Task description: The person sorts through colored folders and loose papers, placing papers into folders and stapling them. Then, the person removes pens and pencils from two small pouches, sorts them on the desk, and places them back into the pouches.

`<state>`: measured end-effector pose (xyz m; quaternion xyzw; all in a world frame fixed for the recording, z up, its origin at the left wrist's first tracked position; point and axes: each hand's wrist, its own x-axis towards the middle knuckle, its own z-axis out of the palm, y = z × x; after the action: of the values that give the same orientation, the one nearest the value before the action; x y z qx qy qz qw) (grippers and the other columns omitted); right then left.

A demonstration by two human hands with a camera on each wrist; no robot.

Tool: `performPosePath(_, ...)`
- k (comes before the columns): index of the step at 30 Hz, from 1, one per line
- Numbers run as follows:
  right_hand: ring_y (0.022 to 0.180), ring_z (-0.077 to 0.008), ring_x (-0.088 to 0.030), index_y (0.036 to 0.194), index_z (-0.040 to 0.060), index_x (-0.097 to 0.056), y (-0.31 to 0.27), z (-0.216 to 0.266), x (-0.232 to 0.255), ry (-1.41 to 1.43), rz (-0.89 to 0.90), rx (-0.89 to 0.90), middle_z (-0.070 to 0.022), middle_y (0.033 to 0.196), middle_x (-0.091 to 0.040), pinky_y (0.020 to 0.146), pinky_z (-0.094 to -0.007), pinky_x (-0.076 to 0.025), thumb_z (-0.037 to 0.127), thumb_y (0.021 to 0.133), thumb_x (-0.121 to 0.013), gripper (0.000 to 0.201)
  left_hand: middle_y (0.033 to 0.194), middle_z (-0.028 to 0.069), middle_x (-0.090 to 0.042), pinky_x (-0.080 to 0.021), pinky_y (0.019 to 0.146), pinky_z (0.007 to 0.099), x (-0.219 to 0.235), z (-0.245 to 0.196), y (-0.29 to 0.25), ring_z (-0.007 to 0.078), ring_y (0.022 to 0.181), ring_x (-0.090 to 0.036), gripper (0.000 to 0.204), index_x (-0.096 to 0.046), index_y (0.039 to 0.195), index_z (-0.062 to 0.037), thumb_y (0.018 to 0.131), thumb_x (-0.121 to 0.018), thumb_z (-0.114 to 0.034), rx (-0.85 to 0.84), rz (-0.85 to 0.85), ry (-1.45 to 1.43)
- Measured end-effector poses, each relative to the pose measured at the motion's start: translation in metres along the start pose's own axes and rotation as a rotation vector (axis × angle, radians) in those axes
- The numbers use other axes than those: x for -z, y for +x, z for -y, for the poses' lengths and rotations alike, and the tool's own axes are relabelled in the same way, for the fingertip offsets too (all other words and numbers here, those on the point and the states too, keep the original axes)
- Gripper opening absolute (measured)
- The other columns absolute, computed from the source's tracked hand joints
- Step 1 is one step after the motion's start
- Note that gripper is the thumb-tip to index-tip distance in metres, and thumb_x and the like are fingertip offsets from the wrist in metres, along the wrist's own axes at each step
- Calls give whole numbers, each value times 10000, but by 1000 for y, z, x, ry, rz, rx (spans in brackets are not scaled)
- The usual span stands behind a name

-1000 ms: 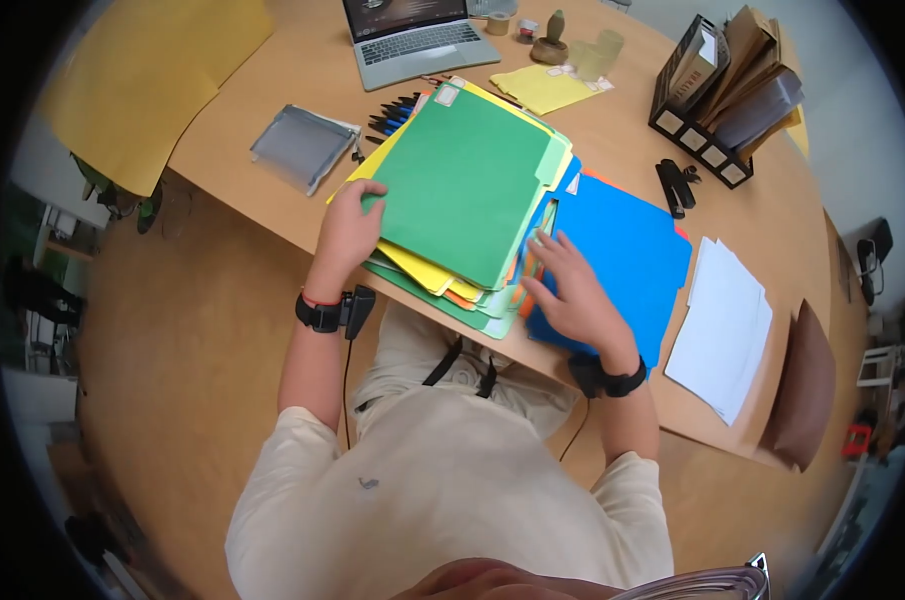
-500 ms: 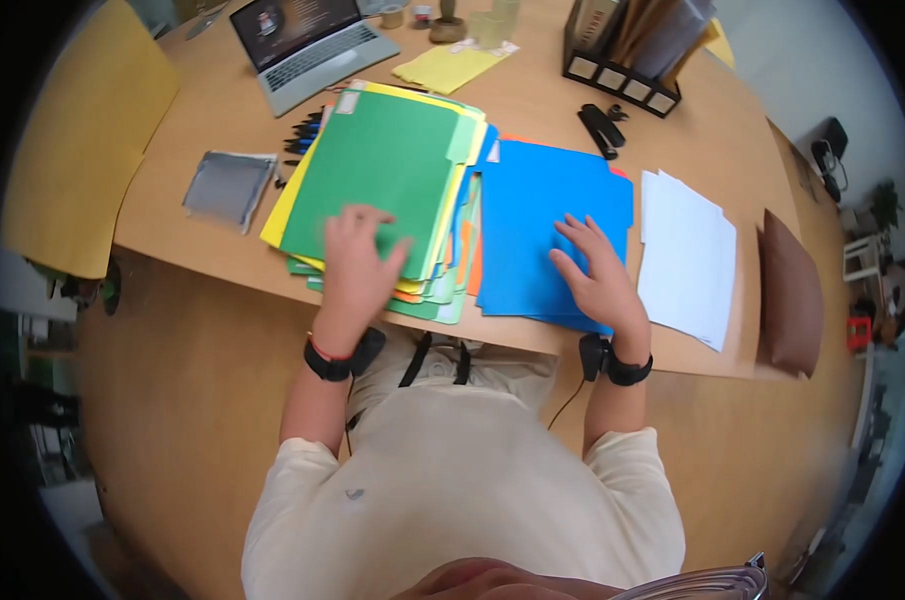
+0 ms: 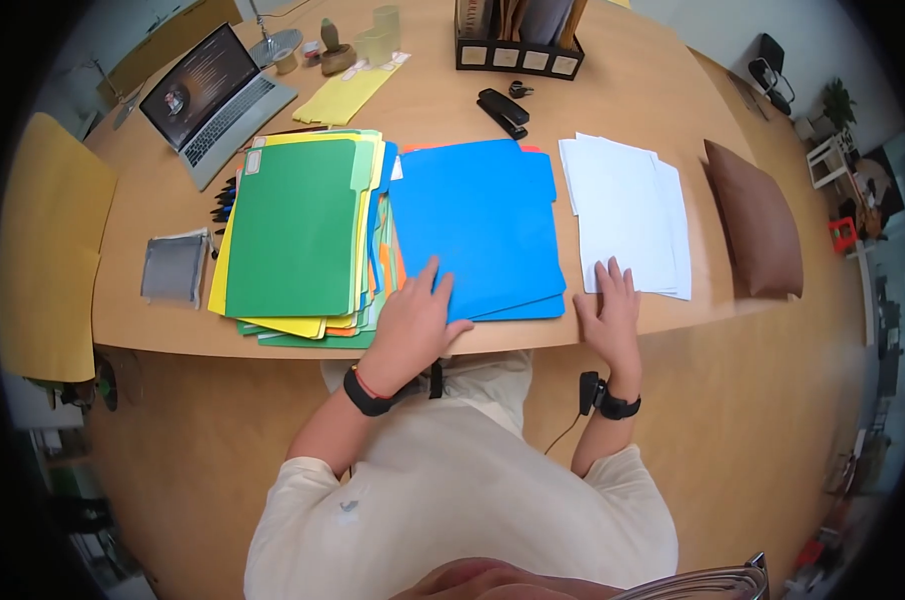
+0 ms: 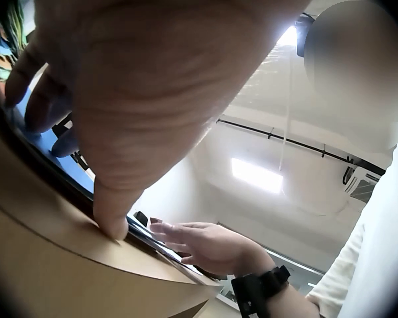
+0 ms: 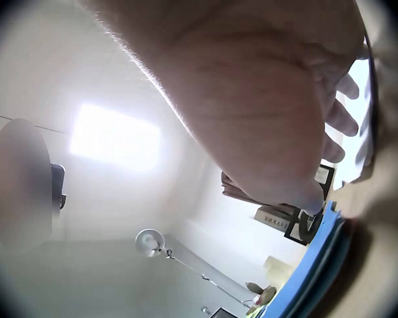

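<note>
Blue folders (image 3: 483,225) lie at the middle of the table, beside a stack of green and yellow folders (image 3: 293,230). My left hand (image 3: 410,325) rests with spread fingers at the lower left corner of the blue folders; in the left wrist view its thumb (image 4: 111,212) touches the table near the edge. White sheets (image 3: 628,215) lie right of the blue folders, and my right hand (image 3: 613,320) is at their lower edge, fingers extended over the paper. Neither hand grips anything. The right wrist view shows the right hand's palm (image 5: 259,112) beside the blue folders (image 5: 305,265).
A laptop (image 3: 208,100), pens (image 3: 224,200) and a grey pouch (image 3: 175,268) are on the left. Behind the folders are yellow papers (image 3: 351,95), a stapler (image 3: 503,113) and a black file holder (image 3: 518,57). A brown cushion (image 3: 758,220) lies at the right edge.
The view has turned to the right. My left hand has gone from the green folder to the blue folders' corner, and my right hand from over the blue folders to the white sheets.
</note>
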<state>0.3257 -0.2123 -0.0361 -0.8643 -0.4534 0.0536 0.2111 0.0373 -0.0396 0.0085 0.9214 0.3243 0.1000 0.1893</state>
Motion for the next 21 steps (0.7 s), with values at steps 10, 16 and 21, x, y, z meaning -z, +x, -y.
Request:
performPosePath(10, 1523, -422, -394, 1521, 73, -566, -6, 7, -13, -86, -209, 48, -168, 1609, -513, 1261, -644, -234, 349, 1001, -703, 604, 1527, 252, -551, -521, 1090, 479, 13, 20, 0, 424, 1319, -600, 643, -652, 1378, 25, 882, -853, -330, -57, 45, -132)
performPosePath(16, 1394, -383, -515, 1382, 93, -708, -4, 9, -15, -65, -280, 18, -132, 1506, -612, 1236, -605, -291, 295, 980, -724, 450, 1397, 208, -665, -520, 1069, 466, 17, 17, -4, 419, 1272, -617, 446, -656, 1365, 24, 976, -737, -179, -34, 26, -138)
performPosePath(21, 1279, -338, -577, 1211, 99, -810, -3, 12, -19, 18, -390, 8, -97, 1368, -711, 1178, -539, -356, 195, 974, -724, 270, 1273, 190, -720, -537, 998, 467, 7, 17, -7, 410, 1140, -655, 291, -690, 1271, 29, 1001, -652, -74, 23, -178, -181)
